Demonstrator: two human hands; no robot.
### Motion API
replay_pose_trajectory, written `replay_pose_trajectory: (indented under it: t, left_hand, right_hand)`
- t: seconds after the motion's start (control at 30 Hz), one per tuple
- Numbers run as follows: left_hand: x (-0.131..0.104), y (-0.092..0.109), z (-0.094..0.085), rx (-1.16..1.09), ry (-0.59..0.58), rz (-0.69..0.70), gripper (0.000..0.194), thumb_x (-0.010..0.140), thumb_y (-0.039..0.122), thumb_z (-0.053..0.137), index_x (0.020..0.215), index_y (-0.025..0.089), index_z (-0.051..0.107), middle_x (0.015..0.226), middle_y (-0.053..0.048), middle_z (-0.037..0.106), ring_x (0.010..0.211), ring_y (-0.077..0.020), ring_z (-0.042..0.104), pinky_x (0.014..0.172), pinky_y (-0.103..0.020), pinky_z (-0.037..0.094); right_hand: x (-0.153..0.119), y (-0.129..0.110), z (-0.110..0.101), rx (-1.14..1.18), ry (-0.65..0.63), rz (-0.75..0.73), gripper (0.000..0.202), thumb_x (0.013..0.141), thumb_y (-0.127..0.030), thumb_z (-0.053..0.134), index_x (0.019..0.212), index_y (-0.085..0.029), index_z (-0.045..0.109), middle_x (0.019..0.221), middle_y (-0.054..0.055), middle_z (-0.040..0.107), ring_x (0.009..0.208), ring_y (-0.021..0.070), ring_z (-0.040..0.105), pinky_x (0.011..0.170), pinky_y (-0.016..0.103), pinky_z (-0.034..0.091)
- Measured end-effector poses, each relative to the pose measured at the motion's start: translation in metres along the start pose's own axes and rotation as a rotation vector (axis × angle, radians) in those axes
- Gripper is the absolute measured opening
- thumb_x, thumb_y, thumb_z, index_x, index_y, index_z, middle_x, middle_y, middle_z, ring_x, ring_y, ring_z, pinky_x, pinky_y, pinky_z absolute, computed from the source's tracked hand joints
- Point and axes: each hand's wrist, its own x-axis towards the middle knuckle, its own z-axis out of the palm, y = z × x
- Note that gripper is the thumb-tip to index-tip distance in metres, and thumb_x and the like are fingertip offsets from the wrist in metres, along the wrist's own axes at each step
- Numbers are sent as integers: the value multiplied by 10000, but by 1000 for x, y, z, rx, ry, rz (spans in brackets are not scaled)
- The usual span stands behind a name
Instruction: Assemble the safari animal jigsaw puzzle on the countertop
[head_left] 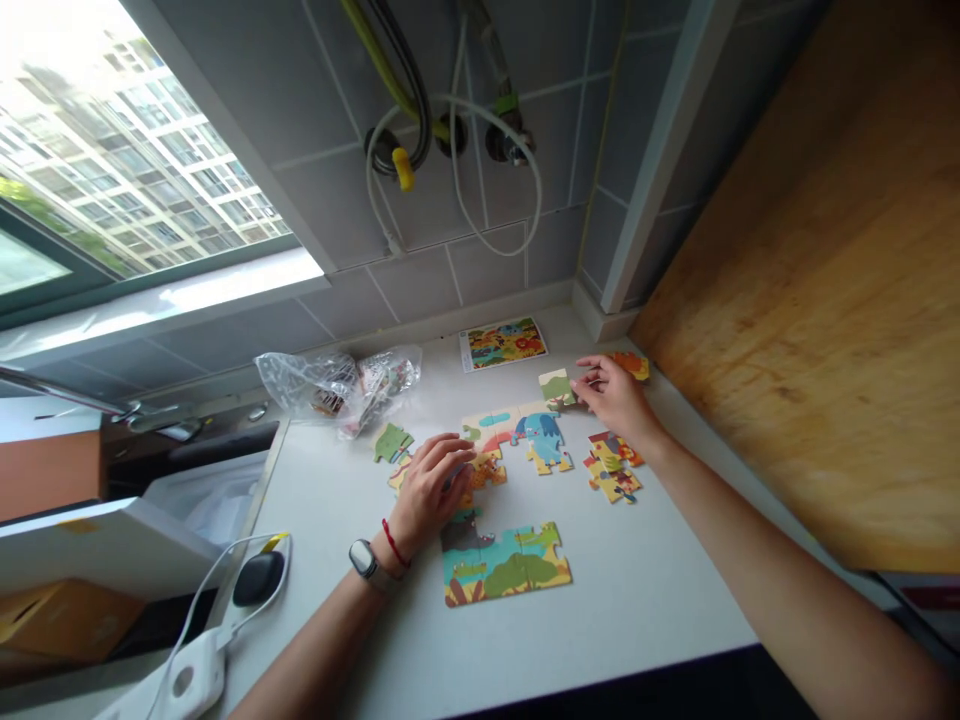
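My right hand (611,392) pinches the edge of a green-and-cream puzzle piece (556,386) between thumb and fingers, beyond the joined elephant section (541,436). Loosely curved, my left hand (431,485) lies over the left side of the puzzle, fingers open. It partly hides orange-yellow pieces (487,470) and the top of the joined lower section (510,565) with green bushes and water. A loose green piece (392,442) lies beyond my left hand. Below my right wrist is a cluster of yellow-red pieces (613,468); an orange piece (636,364) shows behind my right hand.
A printed picture card (504,344) lies near the tiled wall. Clear plastic bags (341,385) sit at the back left. On the left edge are a black charger (258,578), a cable and a white power strip (196,672). A wooden panel (810,300) stands at right.
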Motion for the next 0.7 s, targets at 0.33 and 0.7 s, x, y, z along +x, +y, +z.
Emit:
replay_pose_trajectory:
  t: [0.33, 0.7]
  left_hand:
    - [-4, 6, -1, 105, 131, -137, 258, 1086, 266, 448, 1282, 195, 599, 1154, -113, 739, 1119, -264, 667, 990, -455, 545]
    - [-13, 3, 3, 56, 272, -327, 411, 1091, 374, 420, 1456, 192, 474, 1187, -119, 725, 1102, -258, 683, 1024, -458, 536]
  right_hand:
    - [-10, -16, 7, 208, -166, 78, 446, 707, -397, 854, 1098, -196, 777, 762, -31, 593, 636, 143, 651, 496, 234, 551]
    - [-24, -17, 13, 273, -400, 178, 593, 635, -433, 968, 1156, -205, 802, 819, -37, 642, 680, 146, 716, 721, 333, 672]
